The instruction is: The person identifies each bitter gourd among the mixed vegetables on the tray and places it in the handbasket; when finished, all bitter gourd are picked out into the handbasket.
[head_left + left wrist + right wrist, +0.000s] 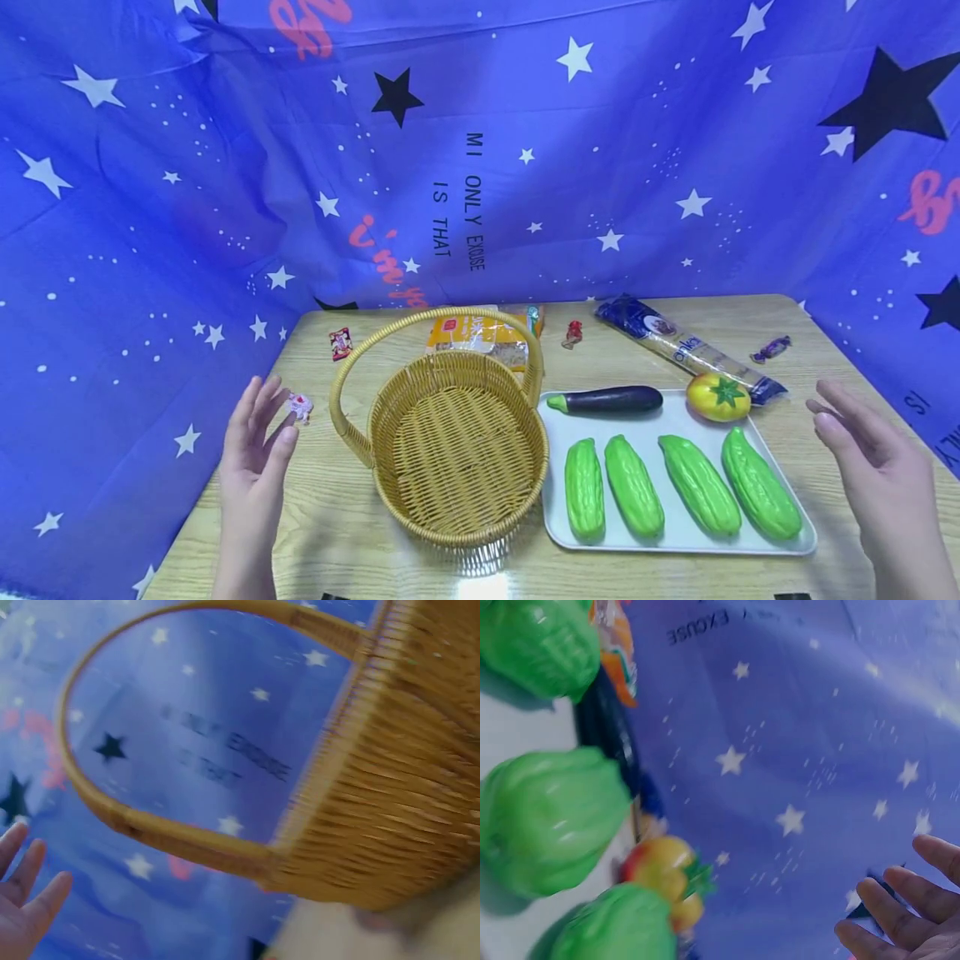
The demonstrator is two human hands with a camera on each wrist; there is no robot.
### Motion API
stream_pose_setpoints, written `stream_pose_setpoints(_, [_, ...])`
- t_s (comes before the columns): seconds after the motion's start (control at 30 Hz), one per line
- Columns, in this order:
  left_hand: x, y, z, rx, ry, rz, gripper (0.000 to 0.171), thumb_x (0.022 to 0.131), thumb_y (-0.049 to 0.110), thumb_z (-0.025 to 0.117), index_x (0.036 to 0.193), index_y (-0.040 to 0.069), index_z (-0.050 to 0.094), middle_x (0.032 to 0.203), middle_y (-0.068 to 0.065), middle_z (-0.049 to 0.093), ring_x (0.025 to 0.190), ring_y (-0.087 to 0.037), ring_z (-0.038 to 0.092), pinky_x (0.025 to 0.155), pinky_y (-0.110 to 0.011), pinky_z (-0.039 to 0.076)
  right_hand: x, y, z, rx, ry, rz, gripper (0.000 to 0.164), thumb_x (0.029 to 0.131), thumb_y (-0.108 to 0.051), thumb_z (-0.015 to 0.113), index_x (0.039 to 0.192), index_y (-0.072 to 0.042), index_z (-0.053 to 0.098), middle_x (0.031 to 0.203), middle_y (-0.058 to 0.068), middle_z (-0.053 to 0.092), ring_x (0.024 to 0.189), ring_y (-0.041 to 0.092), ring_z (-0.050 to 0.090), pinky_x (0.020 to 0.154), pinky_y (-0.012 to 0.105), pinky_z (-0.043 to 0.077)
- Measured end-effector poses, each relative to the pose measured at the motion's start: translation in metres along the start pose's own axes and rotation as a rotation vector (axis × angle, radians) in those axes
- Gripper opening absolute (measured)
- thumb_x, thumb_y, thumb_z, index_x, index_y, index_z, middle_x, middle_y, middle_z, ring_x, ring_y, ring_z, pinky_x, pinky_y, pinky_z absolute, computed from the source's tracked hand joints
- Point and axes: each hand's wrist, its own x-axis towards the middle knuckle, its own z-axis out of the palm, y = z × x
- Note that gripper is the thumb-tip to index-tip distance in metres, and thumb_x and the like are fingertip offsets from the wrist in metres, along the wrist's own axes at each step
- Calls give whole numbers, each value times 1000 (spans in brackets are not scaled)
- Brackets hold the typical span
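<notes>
My left hand [255, 458] is raised at the left of the wicker basket [457, 533], fingers relaxed, touching nothing. The basket holds nothing and its tall handle arches over it; in the left wrist view its woven side [397, 772] looms large. My right hand [873, 467] hovers beyond the right edge of the white tray [622, 425], also holding nothing, fingers extended in the right wrist view. Several green ridged vegetables [700, 485] lie in a row on the tray. Behind them are an eggplant [611, 400] and a yellow-red tomato-like fruit [717, 397] with a green star-shaped top.
Behind the basket lies an orange food packet [483, 333]. A long blue-ended pasta packet [682, 346] lies behind the tray. Small wrapped sweets are scattered about: a red one [572, 334], a purple one [771, 349], a red packet [341, 343] and a pale one [300, 407]. Blue star-printed cloth surrounds the table.
</notes>
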Motion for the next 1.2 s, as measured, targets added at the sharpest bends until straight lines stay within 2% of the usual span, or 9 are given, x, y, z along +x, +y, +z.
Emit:
stream_pose_setpoints(0.2, [-18,-21,4,111,183,-307,49,93,-1,53,140,5,39,136,7,50,126,-5,46,98,-10,42,-8,30,-2,207,-44,77,42,98,-14,50,139,-12,45,127,-24,54,98,-18,55,77,-5,45])
stream_pose_setpoints(0.37, [-27,-35,11,127,217,-435,48,93,2,54,139,5,39,131,10,49,124,-6,45,99,-9,41,-15,47,1,369,-80,89,41,98,-11,49,138,-9,46,118,-23,59,100,-15,58,78,-2,47])
stream_pose_setpoints(0.6, [-34,-45,22,65,128,-521,48,95,5,53,140,8,37,132,6,48,123,-3,46,99,-12,46,-24,62,2,-2,-128,238,48,98,-28,49,144,-18,38,115,-35,48,86,-27,49,70,-4,45])
stream_pose_setpoints(0.8, [-37,-48,29,37,146,-563,45,96,6,50,139,9,37,123,7,53,115,-2,53,97,-15,49,-30,74,3,-158,-210,332,54,98,-43,44,147,-27,29,126,-36,37,83,-29,41,65,-4,39])
stream_pose_setpoints(0.87, [-37,-48,29,32,150,-567,44,96,7,50,139,9,37,124,5,53,114,-3,53,97,-16,49,-31,76,4,-190,-228,374,57,97,-48,43,148,-30,27,130,-37,31,85,-31,35,85,1,41])
stream_pose_setpoints(0.97, [-37,-49,29,29,146,-575,44,97,10,50,139,9,37,127,3,50,115,-3,52,96,-17,50,-31,78,6,-221,-249,421,63,95,-53,44,148,-28,24,128,-39,25,84,-32,30,114,31,33])
stream_pose_setpoints(1.03, [-37,-49,29,29,142,-578,43,97,12,50,139,10,37,128,1,49,115,-4,52,96,-17,50,-30,77,7,-231,-272,443,67,94,-54,46,149,-24,23,135,-31,25,108,-25,37,116,57,20])
stream_pose_setpoints(1.07, [-37,-49,29,29,139,-578,43,97,13,50,138,10,37,128,1,49,115,-4,52,95,-18,51,-29,76,8,-246,-283,443,68,93,-54,47,149,-22,23,139,-23,27,107,-24,39,112,61,21])
stream_pose_setpoints(1.2, [-37,-49,28,21,127,-579,42,98,16,49,138,10,37,128,0,48,116,-5,52,95,-20,52,-28,69,11,-324,-345,425,75,92,-53,50,148,-12,23,143,23,33,131,39,39,101,68,28])
